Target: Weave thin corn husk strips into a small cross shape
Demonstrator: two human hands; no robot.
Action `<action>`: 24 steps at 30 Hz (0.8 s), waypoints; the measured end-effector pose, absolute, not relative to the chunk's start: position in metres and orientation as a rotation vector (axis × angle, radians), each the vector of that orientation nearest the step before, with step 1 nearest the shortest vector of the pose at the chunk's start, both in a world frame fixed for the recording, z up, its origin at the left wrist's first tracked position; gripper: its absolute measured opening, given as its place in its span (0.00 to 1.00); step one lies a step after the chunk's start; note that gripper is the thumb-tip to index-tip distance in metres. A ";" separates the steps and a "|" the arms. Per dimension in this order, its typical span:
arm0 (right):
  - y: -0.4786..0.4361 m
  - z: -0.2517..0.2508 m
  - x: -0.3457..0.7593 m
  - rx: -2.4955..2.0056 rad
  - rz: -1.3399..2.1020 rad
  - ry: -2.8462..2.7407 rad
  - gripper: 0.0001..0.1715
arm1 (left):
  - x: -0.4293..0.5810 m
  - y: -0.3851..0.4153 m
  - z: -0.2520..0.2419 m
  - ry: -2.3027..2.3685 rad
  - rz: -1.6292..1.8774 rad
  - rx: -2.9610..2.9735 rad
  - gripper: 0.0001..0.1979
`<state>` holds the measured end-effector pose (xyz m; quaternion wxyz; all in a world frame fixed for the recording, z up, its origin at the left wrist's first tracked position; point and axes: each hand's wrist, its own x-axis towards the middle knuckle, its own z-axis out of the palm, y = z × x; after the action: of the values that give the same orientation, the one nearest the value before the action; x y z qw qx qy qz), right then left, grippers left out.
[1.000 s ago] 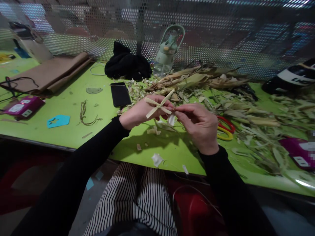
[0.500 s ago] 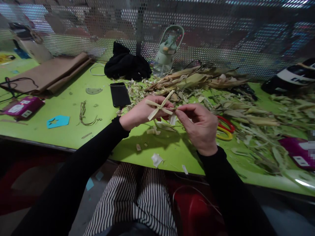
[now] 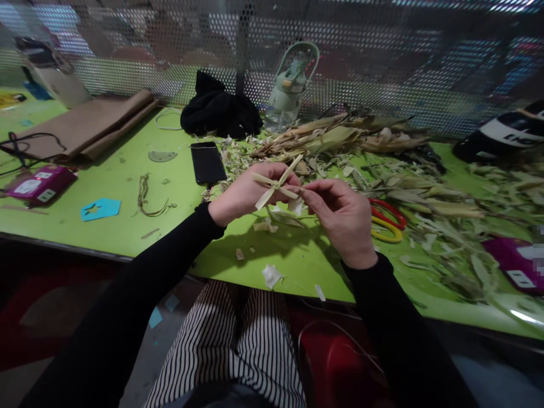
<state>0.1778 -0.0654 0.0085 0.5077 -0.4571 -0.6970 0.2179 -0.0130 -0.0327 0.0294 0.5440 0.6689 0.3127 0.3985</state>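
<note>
A pale star-like piece of dry husk strips (image 3: 276,185) lies across the fingers of my left hand (image 3: 249,191), which is closed on it. Just to the right, my right hand (image 3: 342,218) is closed in a pinch at the piece's right side, its fingertips touching or nearly touching those of my left hand. What exactly sits between the right fingertips is too small to make out. Below the hands, small pale scraps (image 3: 272,276) lie on the green table (image 3: 204,226). Scissors with red and yellow handles (image 3: 389,221) rest beside my right hand.
Behind the hands are a husk pile (image 3: 340,136), a phone (image 3: 208,162), a black cloth (image 3: 221,110) and a green bottle (image 3: 287,93). Brown paper (image 3: 93,124) and a purple box (image 3: 40,184) lie left. Husk shreds, a dark bottle (image 3: 501,136) and another purple box (image 3: 512,258) are right.
My right hand has shifted slightly left, its fingertips closer to my left hand, and more of the scissor handles shows. My left hand and the husk piece have barely moved.
</note>
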 end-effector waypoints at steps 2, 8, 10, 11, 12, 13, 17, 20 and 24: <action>-0.065 0.008 0.178 -1.098 0.540 -1.671 0.07 | -0.012 -0.033 0.030 0.771 0.978 1.663 0.05; -0.065 0.006 0.178 -1.066 0.470 -1.671 0.06 | -0.012 -0.035 0.031 0.761 0.947 1.586 0.05; -0.065 0.005 0.178 -1.054 0.414 -1.701 0.06 | -0.013 -0.035 0.031 0.736 0.900 1.513 0.05; -0.065 0.005 0.178 -1.049 0.384 -1.719 0.06 | -0.014 -0.035 0.032 0.727 0.875 1.490 0.05; -0.065 0.005 0.178 -1.045 0.353 -1.737 0.05 | -0.014 -0.034 0.032 0.721 0.852 1.475 0.05; -0.065 0.005 0.178 -1.042 0.322 -1.755 0.05 | -0.015 -0.034 0.032 0.717 0.832 1.466 0.05; -0.065 0.006 0.178 -1.026 0.204 -1.817 0.02 | -0.017 -0.032 0.033 0.699 0.793 1.466 0.08; -0.066 0.007 0.177 -0.995 0.137 -1.874 0.02 | -0.019 -0.032 0.034 0.692 0.760 1.472 0.08; -0.065 0.007 0.177 -0.987 0.126 -1.931 0.02 | -0.021 -0.031 0.035 0.700 0.665 1.499 0.07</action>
<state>0.1770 -0.0653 0.0068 0.4659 -0.4018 -0.7867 0.0512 -0.0206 -0.0313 0.0345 0.6281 0.6542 0.3055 0.2900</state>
